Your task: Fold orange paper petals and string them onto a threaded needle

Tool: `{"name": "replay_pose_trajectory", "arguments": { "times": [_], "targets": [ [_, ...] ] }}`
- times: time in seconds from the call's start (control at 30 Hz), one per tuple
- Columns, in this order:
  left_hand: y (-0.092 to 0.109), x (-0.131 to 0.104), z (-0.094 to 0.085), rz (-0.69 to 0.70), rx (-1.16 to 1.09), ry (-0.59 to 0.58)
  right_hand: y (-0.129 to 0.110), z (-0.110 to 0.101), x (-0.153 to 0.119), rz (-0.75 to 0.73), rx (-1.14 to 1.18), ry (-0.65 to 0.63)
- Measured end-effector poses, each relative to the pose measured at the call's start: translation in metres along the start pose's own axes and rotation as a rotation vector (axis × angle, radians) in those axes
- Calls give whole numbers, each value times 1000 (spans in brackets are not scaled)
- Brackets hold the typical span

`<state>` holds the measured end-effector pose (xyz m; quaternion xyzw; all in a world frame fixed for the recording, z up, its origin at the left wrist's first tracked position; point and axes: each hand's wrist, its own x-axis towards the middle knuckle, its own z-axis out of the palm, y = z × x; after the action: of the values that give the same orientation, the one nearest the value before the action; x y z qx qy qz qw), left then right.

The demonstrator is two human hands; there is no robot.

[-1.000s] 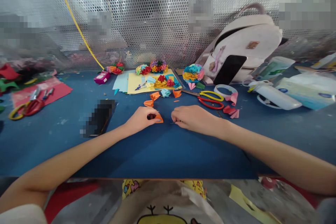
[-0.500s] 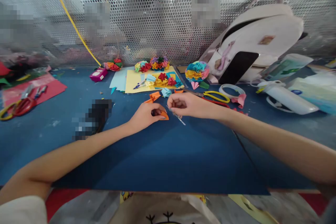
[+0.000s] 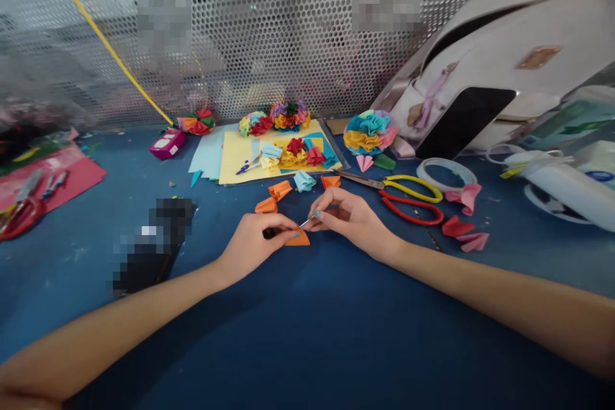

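An orange folded paper piece (image 3: 298,238) is pinched between the thumb and fingers of my left hand (image 3: 250,243), just above the blue table. My right hand (image 3: 353,221) is closed on a thin metallic tool (image 3: 304,223), whose tip meets the top edge of the orange paper. Orange crumpled pieces (image 3: 280,189) and a light blue one (image 3: 304,181) lie just beyond my hands. Scissors with yellow and red handles (image 3: 412,189) rest to the right of them.
Paper flowers (image 3: 369,133) and yellow sheets (image 3: 230,157) lie at the back before a perforated metal screen (image 3: 288,32). A white tape roll (image 3: 446,174), a phone (image 3: 466,122) and a backpack (image 3: 509,45) are on the right. A purple box (image 3: 168,143) stands left.
My right hand has turned and brought the tool's tip to the orange paper; before, the tool pointed down and away from it. The view has shifted closer to the table.
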<state>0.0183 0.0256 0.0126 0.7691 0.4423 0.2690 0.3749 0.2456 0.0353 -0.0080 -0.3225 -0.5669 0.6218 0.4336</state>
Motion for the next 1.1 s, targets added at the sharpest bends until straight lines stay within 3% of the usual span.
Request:
{"name": "replay_pose_trajectory", "arguments": {
  "times": [0.1,0.23,0.37,0.63,1.1],
  "targets": [
    [1,0,0,-26,-15,-8,0,-2,0,-33,-112,-22],
    [2,1,1,-29,12,8,-3,-3,-3,-161,-481,-39],
    [1,3,1,-7,33,0,-7,0,-5,-216,-684,-126],
    [1,1,0,69,114,-7,-9,0,-4,-207,-742,-148],
    [5,-3,4,5,-84,25,-2,3,-11,-470,-928,-144]
  ]
}}
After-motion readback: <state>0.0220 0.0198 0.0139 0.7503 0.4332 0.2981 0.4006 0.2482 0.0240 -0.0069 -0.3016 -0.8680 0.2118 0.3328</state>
